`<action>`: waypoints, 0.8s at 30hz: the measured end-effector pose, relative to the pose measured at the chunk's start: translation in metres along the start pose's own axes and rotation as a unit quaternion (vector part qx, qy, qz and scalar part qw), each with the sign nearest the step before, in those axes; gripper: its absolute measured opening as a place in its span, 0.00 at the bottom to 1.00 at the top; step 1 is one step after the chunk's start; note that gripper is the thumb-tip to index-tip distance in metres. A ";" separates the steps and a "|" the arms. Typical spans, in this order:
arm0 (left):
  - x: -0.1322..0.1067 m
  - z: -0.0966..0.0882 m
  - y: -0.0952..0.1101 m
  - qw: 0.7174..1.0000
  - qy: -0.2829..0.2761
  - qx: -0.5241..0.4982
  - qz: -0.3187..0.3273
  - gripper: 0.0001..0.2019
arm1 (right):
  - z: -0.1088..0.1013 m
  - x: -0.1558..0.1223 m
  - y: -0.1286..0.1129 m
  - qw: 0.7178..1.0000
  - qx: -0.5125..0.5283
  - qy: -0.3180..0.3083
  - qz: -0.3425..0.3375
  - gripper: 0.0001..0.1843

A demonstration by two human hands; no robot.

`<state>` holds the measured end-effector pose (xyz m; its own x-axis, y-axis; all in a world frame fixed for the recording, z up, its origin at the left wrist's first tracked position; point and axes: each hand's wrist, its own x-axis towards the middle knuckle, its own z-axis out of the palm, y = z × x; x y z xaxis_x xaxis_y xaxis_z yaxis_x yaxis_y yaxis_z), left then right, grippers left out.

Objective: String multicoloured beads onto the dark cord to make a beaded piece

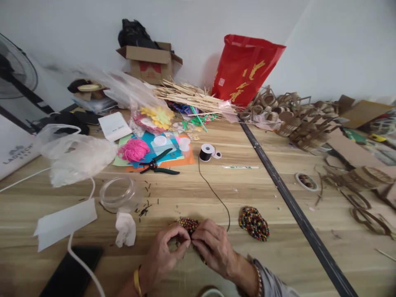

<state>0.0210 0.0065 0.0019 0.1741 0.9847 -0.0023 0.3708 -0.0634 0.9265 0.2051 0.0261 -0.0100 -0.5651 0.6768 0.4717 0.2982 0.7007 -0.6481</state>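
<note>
Both my hands meet at the near edge of the wooden table [198, 194]. My left hand [163, 253] pinches its fingers closed on a small beaded piece [188, 225] of dark, multicoloured beads. My right hand [213, 245] is also closed on the same beaded piece, which is partly hidden under my fingers. A thin black cord [215, 192] runs from my hands up to a black cord spool [206, 152]. A finished round beaded mat [254, 223] lies just right of my right hand.
Green-handled pliers [159, 164], pink yarn [133, 149] and coloured paper sit mid-table. A clear round container [118, 193], crumpled tissue [126, 229], plastic bags, a dark phone [72, 272] and white cable lie left. Cardboard pieces [297, 119] crowd the right; a red bag [244, 68] stands behind.
</note>
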 end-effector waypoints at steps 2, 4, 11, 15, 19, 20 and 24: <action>0.000 0.001 -0.002 1.000 0.004 0.000 0.005 0.06 | -0.001 -0.001 0.000 1.000 -0.004 -0.003 0.001 0.06; -0.001 0.001 -0.003 1.000 0.007 0.002 0.010 0.06 | -0.001 -0.001 0.000 1.000 -0.007 -0.008 0.000 0.06; -0.002 0.000 -0.003 0.999 0.010 0.015 0.029 0.06 | 0.000 -0.001 -0.002 1.000 0.016 -0.005 0.006 0.07; -0.002 0.001 -0.003 0.999 0.017 0.025 0.031 0.06 | -0.001 -0.001 -0.002 1.000 0.016 -0.010 0.009 0.06; -0.002 0.000 0.000 0.999 0.007 0.029 0.022 0.06 | -0.001 -0.001 -0.001 1.000 0.016 -0.010 0.014 0.06; -0.001 0.000 0.001 0.999 0.005 0.029 0.018 0.06 | 0.000 -0.001 0.000 1.000 0.017 -0.011 0.013 0.06; 0.000 -0.002 0.004 1.000 0.005 0.026 0.013 0.06 | 0.001 -0.002 0.000 1.000 0.016 -0.012 0.011 0.07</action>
<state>0.0209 0.0060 0.0063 0.1742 0.9844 0.0252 0.4142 -0.0964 0.9051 0.2054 0.0251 -0.0116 -0.5765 0.6867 0.4429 0.2870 0.6777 -0.6770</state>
